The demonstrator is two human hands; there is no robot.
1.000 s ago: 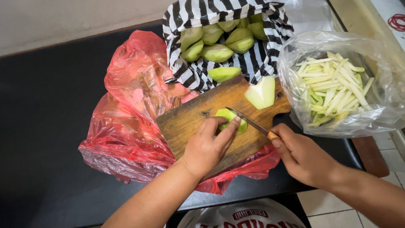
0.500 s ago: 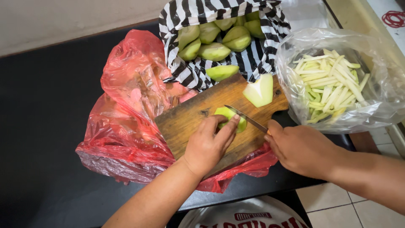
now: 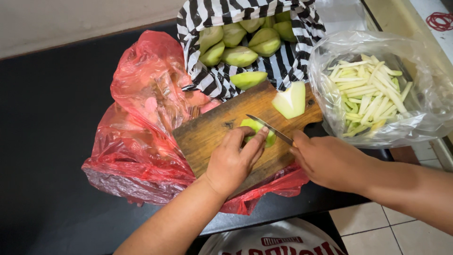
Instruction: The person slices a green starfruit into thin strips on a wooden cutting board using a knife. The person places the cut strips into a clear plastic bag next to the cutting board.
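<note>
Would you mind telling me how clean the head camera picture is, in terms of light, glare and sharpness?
Head view: soft, even light with only faint shadows; white glare on the clear plastic bag and the red plastic bag; the knife blade, left hand, right hand and cutting board are sharp, with no clear motion blur; mild wide-angle bending toward the edges.

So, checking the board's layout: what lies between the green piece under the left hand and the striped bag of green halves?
Head view: bare wooden cutting board, and one loose green half at the striped bag mouth.
</note>
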